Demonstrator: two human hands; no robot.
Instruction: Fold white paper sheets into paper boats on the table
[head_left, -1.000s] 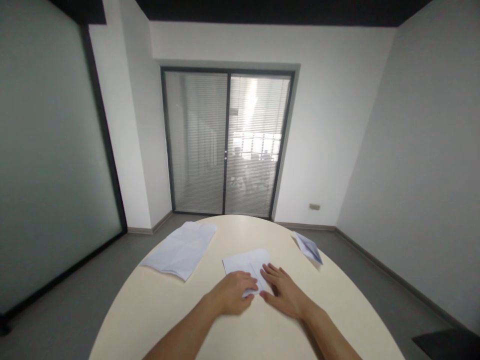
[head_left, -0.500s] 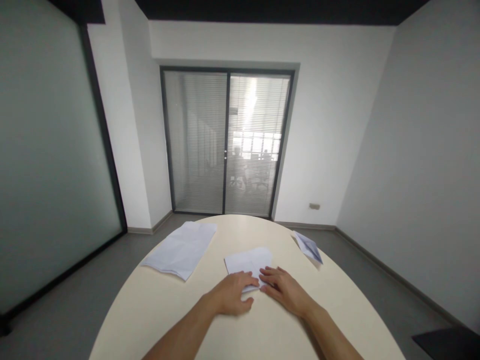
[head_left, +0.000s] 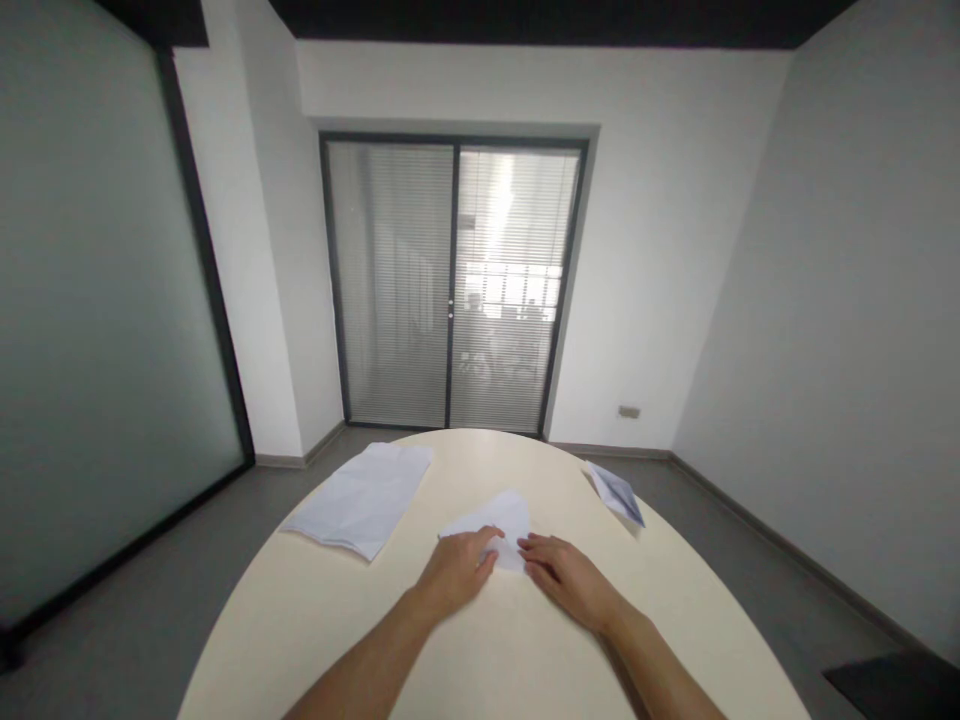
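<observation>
A folded sheet of white paper (head_left: 510, 512) lies in front of me on the table, turned at a slant. My left hand (head_left: 456, 574) is on its near left part, with fingers bent and thumb drawn in, gripping the paper's near edge. The exact grip is partly hidden under the fingers. At the paper's right edge, my right hand (head_left: 568, 574) rests with its fingers stretched out and close together, fingertips touching the sheet.
The round cream table (head_left: 480, 660) carries a stack of white paper sheets (head_left: 367, 495) at the left. Near its right edge sits a folded paper piece (head_left: 616, 496) with raised flaps. Beyond stands a glass door with blinds (head_left: 454, 290).
The folded paper has turned and shifted slightly left, from lying nearly square to slanted. My left hand has moved a little left, its fingers drawing in. My right hand has barely moved.
</observation>
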